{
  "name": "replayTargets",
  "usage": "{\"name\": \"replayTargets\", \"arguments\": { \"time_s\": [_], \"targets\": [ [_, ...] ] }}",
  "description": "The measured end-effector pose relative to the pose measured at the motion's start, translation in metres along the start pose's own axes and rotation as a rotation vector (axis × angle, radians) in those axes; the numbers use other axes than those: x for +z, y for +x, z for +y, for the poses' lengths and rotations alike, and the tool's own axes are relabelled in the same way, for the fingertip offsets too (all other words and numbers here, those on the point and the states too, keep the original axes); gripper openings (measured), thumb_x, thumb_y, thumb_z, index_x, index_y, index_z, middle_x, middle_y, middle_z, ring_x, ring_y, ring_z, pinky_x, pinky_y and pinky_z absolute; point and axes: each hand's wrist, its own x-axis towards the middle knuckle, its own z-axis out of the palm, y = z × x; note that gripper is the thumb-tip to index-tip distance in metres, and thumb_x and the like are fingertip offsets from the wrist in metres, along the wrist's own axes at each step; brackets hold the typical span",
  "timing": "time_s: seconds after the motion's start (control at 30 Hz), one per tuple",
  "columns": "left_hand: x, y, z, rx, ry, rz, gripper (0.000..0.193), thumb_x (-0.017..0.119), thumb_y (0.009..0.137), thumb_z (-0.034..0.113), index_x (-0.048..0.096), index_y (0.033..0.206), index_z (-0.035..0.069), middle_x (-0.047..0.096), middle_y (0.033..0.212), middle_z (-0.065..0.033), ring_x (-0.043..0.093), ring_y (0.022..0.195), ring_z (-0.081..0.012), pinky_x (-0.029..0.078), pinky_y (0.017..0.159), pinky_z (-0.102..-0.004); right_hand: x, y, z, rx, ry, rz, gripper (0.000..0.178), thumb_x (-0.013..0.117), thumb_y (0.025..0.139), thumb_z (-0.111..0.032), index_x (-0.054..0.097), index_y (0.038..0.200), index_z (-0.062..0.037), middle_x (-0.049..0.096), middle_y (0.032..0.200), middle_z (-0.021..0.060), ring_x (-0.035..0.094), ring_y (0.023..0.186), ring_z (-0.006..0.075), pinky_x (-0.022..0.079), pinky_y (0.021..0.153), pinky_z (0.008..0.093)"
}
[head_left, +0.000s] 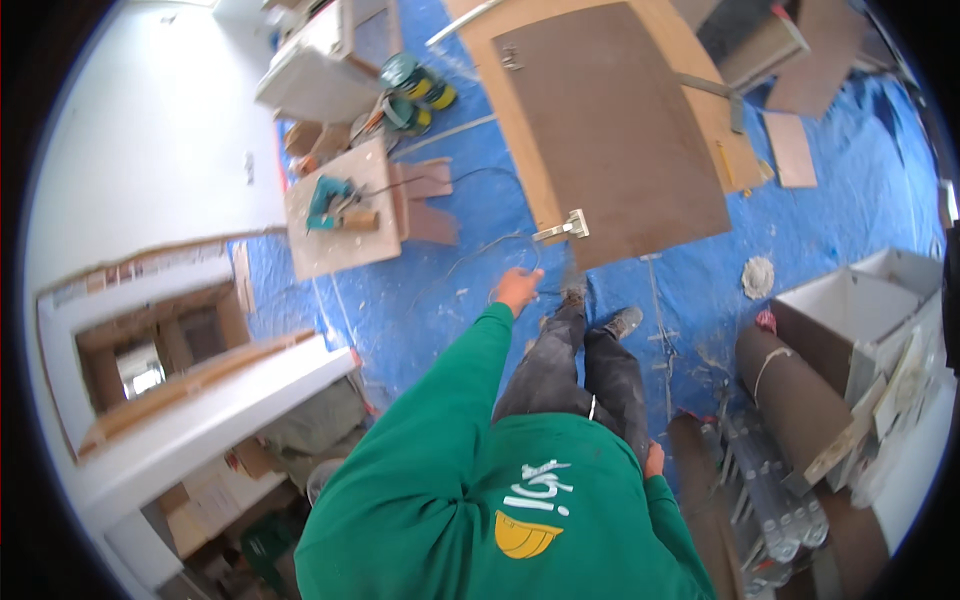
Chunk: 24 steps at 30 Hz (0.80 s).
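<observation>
My left hand [518,289] reaches forward over the blue sheeting, fingers closed around a thin dark power cord [487,247]. The cord loops about the hand and runs along the floor. At the far left, a teal power tool [327,203] lies on a small pale board [345,245], with a cord trailing from it. Beyond my hand, a pale T-shaped clamp-like piece [572,228] sits at the near corner of a large brown sheet [625,130]. My right hand [655,460] hangs beside my right thigh, its fingers mostly hidden.
The brown sheet rests on a larger tan board [515,150]. Green-and-yellow containers [420,85] stand at the far left. On the right are a roll of brown material [795,395], a white open cabinet [865,300] and a folded metal ladder [765,490]. Blue sheeting [400,310] covers the floor.
</observation>
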Motion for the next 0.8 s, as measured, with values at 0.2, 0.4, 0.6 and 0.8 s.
{"name": "replayTargets", "arguments": {
  "time_s": [0.2, 0.4, 0.6, 0.8],
  "targets": [
    [-0.019, -0.073, -0.071, 0.224, 0.339, -0.122, 0.055, 0.078, 0.094, 0.053, 0.078, 0.101, -0.001, 0.079, 0.093, -0.0196, 0.075, 0.087, -0.0389, 0.059, 0.085, -0.0484, -0.03, 0.046, -0.002, -0.132, -0.114, -0.12, 0.036, 0.059, 0.103, -0.03, 0.076, 0.116, -0.0018, 0.075, 0.104, 0.029, 0.07, 0.104, 0.0479, 0.054, 0.091, 0.0565],
    [-0.064, -0.114, -0.199, -0.021, 0.348, 0.108, 0.06, 0.072, 0.096, 0.056, 0.081, 0.105, -0.002, 0.078, 0.115, -0.0273, 0.072, 0.115, -0.0459, 0.056, 0.1, -0.0531, -0.046, 0.159, -0.035, -0.091, 0.19, -0.184, 0.026, 0.062, 0.096, -0.021, 0.076, 0.092, 0.0008, 0.077, 0.082, 0.0151, 0.076, 0.073, 0.0287, 0.061, 0.067, 0.0448],
    [-0.117, -0.105, -0.24, -0.349, 0.141, 0.125, 0.06, 0.073, 0.096, 0.056, 0.081, 0.093, -0.003, 0.078, 0.077, -0.0195, 0.077, 0.064, -0.0339, 0.063, 0.065, -0.049, -0.126, 0.147, -0.178, -0.004, 0.458, -0.188, 0.025, 0.065, 0.106, -0.018, 0.07, 0.118, 0.0037, 0.074, 0.096, 0.0111, 0.071, 0.075, 0.0175, 0.056, 0.06, 0.0313],
    [-0.246, 0.024, -0.186, -0.117, 0.24, 0.31, 0.064, 0.071, 0.098, 0.055, 0.076, 0.088, -0.008, 0.077, 0.081, -0.0224, 0.076, 0.077, -0.0394, 0.06, 0.076, -0.0493, -0.106, 0.106, -0.21, -0.04, 0.346, -0.126, 0.022, 0.062, 0.105, -0.019, 0.07, 0.11, 0.0008, 0.073, 0.088, 0.0079, 0.067, 0.066, 0.0148, 0.051, 0.054, 0.0303]
  ]
}}
